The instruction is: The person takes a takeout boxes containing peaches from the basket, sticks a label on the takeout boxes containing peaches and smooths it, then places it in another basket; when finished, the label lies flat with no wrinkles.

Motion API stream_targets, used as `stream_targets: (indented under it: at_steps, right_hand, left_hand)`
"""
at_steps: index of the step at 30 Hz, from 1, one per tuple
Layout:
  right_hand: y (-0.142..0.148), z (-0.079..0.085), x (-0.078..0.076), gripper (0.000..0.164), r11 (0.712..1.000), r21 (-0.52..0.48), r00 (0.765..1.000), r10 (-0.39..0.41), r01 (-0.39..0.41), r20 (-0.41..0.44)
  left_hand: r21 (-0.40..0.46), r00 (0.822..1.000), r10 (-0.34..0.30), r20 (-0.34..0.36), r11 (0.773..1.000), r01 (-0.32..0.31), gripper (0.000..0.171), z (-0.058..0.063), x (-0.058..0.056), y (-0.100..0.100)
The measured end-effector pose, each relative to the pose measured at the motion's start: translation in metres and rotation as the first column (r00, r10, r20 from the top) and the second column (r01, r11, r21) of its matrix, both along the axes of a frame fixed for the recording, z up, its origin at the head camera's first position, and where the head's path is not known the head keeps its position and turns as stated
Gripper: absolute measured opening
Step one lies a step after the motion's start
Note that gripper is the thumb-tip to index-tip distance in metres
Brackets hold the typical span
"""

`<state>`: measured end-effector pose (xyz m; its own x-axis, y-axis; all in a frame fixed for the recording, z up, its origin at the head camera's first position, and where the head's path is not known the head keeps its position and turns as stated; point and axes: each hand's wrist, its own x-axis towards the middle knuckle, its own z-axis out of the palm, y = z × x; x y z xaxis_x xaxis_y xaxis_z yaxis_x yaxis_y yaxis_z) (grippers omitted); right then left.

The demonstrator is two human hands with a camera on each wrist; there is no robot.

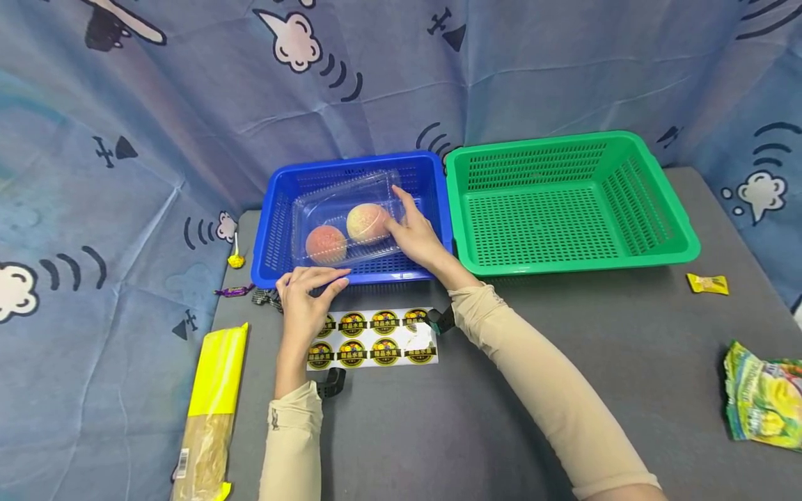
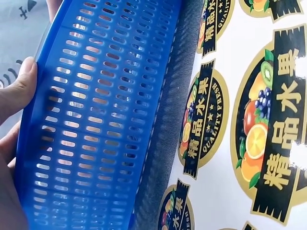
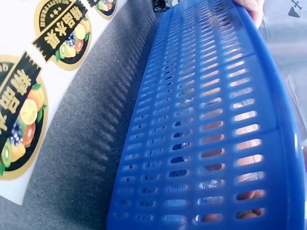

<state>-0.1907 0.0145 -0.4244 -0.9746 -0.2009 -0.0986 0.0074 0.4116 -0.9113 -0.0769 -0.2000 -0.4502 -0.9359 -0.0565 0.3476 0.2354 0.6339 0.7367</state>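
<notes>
A clear plastic box [image 1: 338,193] lies tilted inside the blue basket [image 1: 266,223]. It holds a pinkish-red ball-shaped fruit [image 1: 326,244] and a pale yellow-pink one [image 1: 366,221], both peach-like. My right hand [image 1: 416,233] grips the box's right end, thumb beside the paler fruit and a finger reaching toward the far corner. Through the basket's slots, parts of that hand show in the right wrist view. At the basket's front rim, my left hand [image 1: 305,299] has its fingers extended, with the fingertips right at the rim near the box's front edge. In the left wrist view its thumb [image 2: 26,84] touches the rim.
A green basket [image 1: 626,261] stands right of the blue one. In front lies a sheet of round fruit stickers [image 1: 370,339]. Left are a yellow packet [image 1: 216,390], a lollipop [image 1: 236,260] and a purple candy [image 1: 234,291]; right, a yellow candy [image 1: 708,284] and a green-yellow bag [image 1: 767,396].
</notes>
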Motion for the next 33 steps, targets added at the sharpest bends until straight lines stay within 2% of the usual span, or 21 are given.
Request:
stream_targets:
  at_steps: [7,13,20,26,33]
  right_hand:
    - [0.0001,0.0018,0.0019,0.068,1.000,-0.013,0.999,-0.015,0.015,-0.033]
    - [0.0024,0.0000,0.0053,0.066,0.997,-0.036,0.993,-0.066,0.063,-0.101]
    - [0.0043,0.0006,0.0086,0.066,0.994,-0.070,0.988,-0.093,0.085,-0.122]
    - [0.0045,0.0010,0.0084,0.066,0.983,-0.106,0.977,-0.165,0.151,-0.139]
    - [0.0067,0.0045,0.0083,0.065,0.962,-0.204,0.962,-0.219,0.183,-0.166]
  left_hand:
    - [-0.003,1.000,0.002,-0.009,1.000,-0.002,0.016,-0.0001,0.0005,0.0003]
    - [0.003,1.000,-0.004,-0.010,1.000,0.004,0.015,-0.0011,0.0011,0.0006]
    - [0.002,1.000,-0.017,-0.010,1.000,0.017,0.015,0.0001,0.0026,0.0011]
    - [-0.001,1.000,-0.018,0.008,1.000,0.018,0.015,0.0004,0.0022,0.0014]
    - [-0.005,1.000,-0.004,0.008,1.000,0.004,0.015,-0.0004,0.0002,0.0010]
